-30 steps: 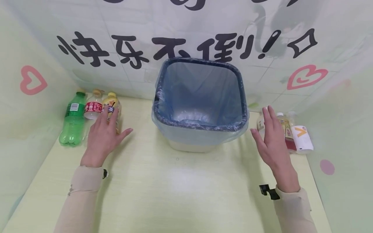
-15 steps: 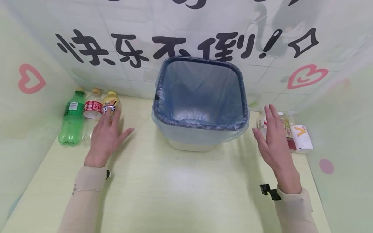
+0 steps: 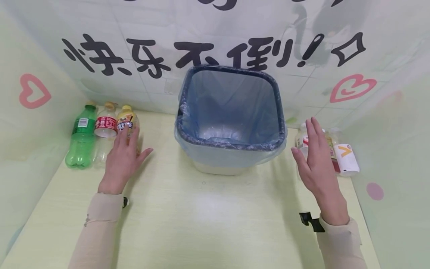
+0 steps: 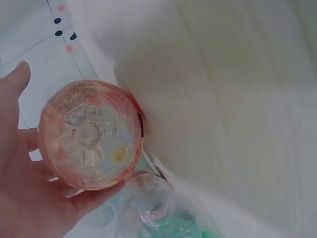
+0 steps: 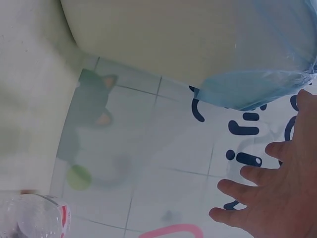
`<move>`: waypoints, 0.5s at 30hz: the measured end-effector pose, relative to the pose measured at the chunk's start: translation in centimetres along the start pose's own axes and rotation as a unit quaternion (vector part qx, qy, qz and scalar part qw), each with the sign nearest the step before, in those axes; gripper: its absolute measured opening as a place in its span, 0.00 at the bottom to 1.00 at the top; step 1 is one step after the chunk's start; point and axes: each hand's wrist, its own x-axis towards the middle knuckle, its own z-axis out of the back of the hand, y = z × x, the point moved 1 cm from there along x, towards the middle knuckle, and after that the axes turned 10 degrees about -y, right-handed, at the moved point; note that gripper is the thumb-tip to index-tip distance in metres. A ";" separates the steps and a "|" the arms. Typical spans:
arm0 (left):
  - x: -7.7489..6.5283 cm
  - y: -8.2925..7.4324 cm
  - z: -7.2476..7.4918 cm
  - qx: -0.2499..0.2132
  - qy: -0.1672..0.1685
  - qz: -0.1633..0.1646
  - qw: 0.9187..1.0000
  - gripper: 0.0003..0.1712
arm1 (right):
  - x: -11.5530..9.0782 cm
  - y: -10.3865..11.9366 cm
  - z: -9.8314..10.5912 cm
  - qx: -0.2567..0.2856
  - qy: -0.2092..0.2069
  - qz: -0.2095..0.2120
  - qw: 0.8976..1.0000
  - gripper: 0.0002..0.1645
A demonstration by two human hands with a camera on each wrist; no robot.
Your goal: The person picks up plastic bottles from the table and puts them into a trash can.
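Note:
In the head view my left hand is over the front of a yellow-capped tea bottle, fingers straight and thumb spread. From the left wrist, that bottle's round base appears beside the fingers; I cannot tell whether they touch it. A clear bottle with a red label and a green bottle stand to its left. My right hand has its fingers straight and holds nothing. It partly hides several bottles, among them a clear one and one with a white label.
Between the hands stands a pale bin lined with a blue bag, its dark rim facing up. A pale yellow tabletop lies below. Behind rises a white wall sheet with black lettering, and side sheets enclose the table.
Over the last second my left hand has shifted slightly right and showed more of the tea bottle's label. My right hand has risen a little. The bottles and bin stay put.

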 end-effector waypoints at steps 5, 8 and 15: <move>0.3 0.0 -0.1 0.021 -0.063 -0.017 0.998 0.49 | 0.1 0.3 0.2 0.002 -0.003 0.004 1.000 0.42; 0.5 0.0 -0.1 0.029 -0.063 -0.001 0.998 0.51 | 0.1 0.5 0.2 0.005 -0.005 0.007 1.000 0.43; 0.7 0.3 -0.3 0.034 -0.049 0.018 0.998 0.53 | 0.1 1.2 0.3 0.010 -0.011 0.018 1.000 0.44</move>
